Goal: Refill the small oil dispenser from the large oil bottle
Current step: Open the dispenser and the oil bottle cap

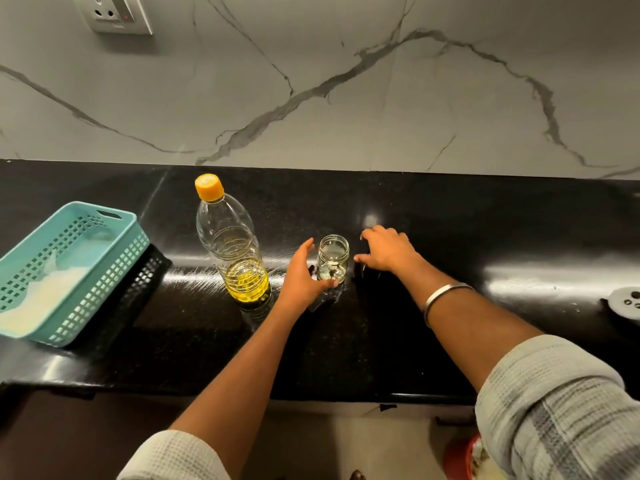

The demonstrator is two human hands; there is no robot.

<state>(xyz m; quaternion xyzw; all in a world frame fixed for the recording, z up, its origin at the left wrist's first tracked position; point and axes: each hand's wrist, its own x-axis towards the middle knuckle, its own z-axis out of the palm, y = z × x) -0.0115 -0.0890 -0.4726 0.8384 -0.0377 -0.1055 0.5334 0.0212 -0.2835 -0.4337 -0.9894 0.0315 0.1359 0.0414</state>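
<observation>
A glossy black stone counter (pixel 450 216) runs along the foot of a veined marble wall. On it, at the left, sits a teal slotted basket (pixel 114 268), tilted, resting on a black slotted piece (pixel 145 271) beneath it. Near the middle stands a large clear oil bottle (pixel 235 251) with an orange cap, upright, yellow oil low inside. Just to its right stands a small open glass jar (pixel 332 259). At the far right edge lies a round grey metal disc (pixel 627 301) with holes
</observation>
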